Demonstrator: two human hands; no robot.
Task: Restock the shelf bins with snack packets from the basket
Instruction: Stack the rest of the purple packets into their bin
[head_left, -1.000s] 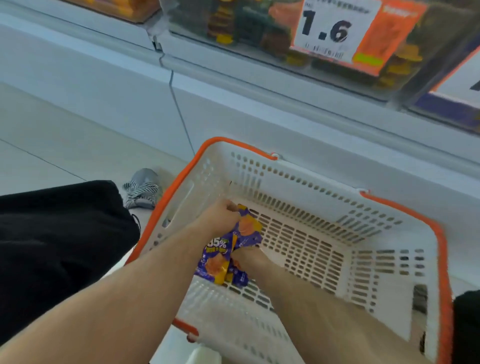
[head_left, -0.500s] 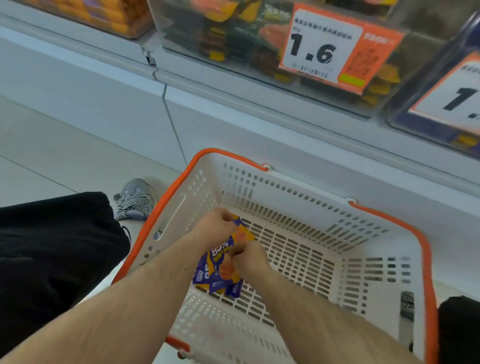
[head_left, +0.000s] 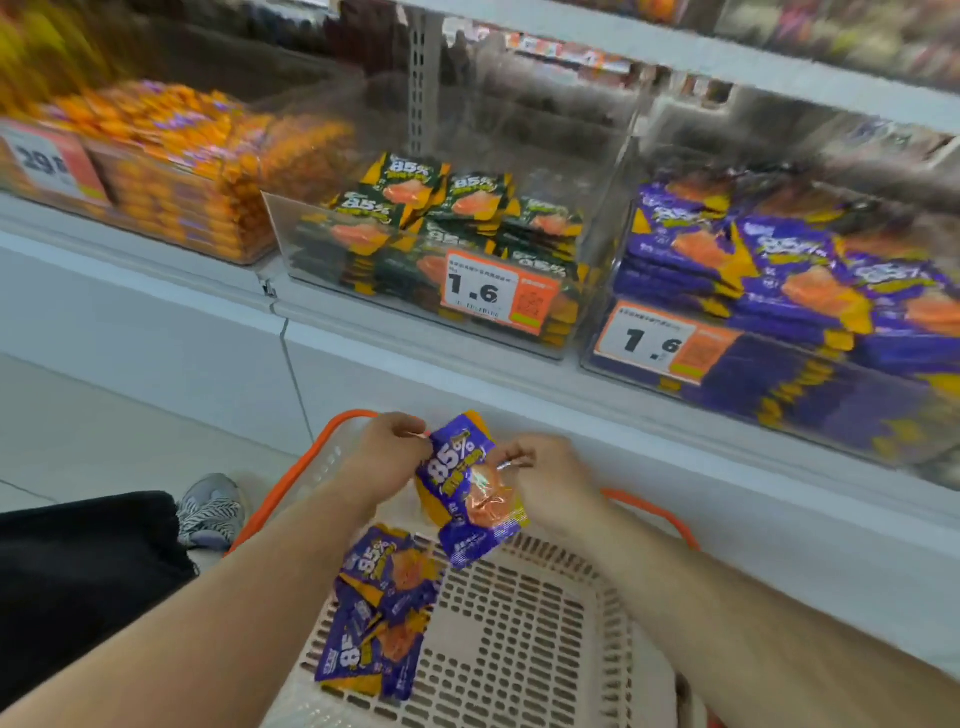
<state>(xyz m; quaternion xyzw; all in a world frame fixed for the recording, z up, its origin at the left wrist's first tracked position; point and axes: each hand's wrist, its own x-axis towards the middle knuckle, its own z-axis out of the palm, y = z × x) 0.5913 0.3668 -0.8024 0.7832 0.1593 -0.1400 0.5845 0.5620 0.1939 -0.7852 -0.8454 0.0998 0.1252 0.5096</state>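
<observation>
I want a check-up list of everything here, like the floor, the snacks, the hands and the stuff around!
Surface: pale floor; white shelf ledge.
Job's things: white plastic basket with orange rim holds loose purple snack packets; one purple packet is held above it. Clear bin of purple packets up right, tagged 1.6.
Clutter: nothing seen.
Hands: left hand and right hand both pinch the held packet.
Cables: nothing seen.
Surroundings: clear bin of dark green packets; bin of orange packets; grey patterned shoe; black trouser leg.

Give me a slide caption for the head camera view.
Both hands, left hand and right hand, hold purple snack packets above the basket.
</observation>
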